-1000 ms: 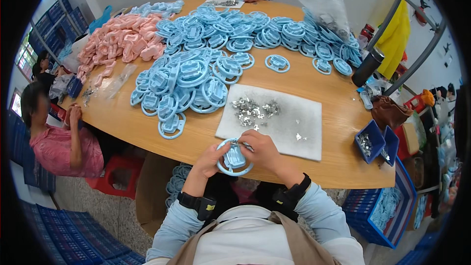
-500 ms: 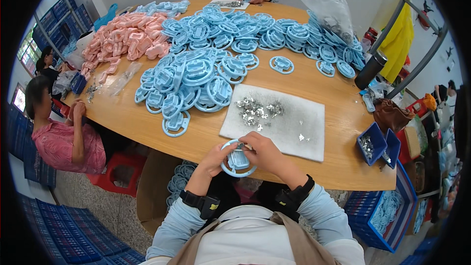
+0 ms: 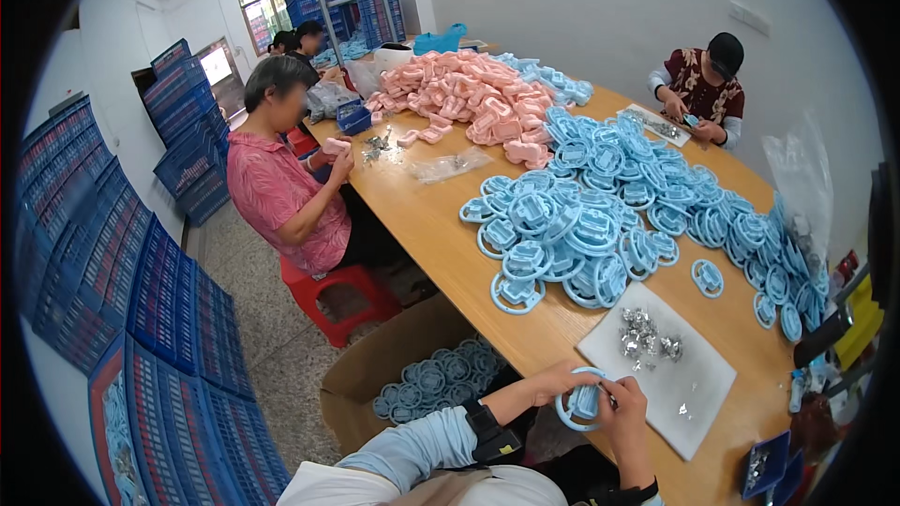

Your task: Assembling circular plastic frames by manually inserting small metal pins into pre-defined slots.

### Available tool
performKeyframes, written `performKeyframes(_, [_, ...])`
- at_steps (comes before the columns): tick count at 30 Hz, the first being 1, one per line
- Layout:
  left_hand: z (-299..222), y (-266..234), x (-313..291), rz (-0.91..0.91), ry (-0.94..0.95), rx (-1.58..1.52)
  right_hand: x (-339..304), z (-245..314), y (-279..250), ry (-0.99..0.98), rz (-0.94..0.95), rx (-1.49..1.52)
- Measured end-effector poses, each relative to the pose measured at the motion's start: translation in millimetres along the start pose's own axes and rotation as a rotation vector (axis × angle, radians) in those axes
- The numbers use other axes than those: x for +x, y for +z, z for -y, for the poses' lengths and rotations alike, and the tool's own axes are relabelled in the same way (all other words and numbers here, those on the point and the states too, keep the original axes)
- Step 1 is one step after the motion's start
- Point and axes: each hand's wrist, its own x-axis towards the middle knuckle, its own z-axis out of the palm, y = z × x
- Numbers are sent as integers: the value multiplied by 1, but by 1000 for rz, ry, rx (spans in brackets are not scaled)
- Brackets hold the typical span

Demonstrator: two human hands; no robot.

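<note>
My left hand is closed on the rim of a light-blue plastic ring part with a raised block in its middle. It is held over the table's front edge. My right hand is pinched against the right side of the same part; whether a small metal piece sits between its fingertips is hidden. Just beyond my hands lies a white foam board. On it is a heap of small silver metal pieces, with a few loose ones nearer its right end.
Heaped across the wooden table are light-blue ring parts and pink plastic parts. A cardboard box of blue parts stands below the edge. A co-worker in pink sits left, another far right. Blue crates are stacked left.
The view has swung to the left, so the crates and the pink-shirted co-worker show more fully. Both my hands still hold the light-blue ring part near the table edge.
</note>
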Motion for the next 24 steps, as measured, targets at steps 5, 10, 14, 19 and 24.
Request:
performKeyframes(5, [-8,9,-6,-35,-4,81,-2,-25,9,196,-44,212])
performKeyframes(10, [4,6,0,-11,77,38,7,-20,5,169,36,-42])
performKeyframes(14, [10,8,2,3,125,-53,4,-18,0,132,-65,-174])
performKeyframes(19, [11,-3,5,-81,94,-129,-5,-11,4,232,1,-201])
performKeyframes(24, [2,8,-1,-93,62,-177,-22,-16,1,84,50,-356])
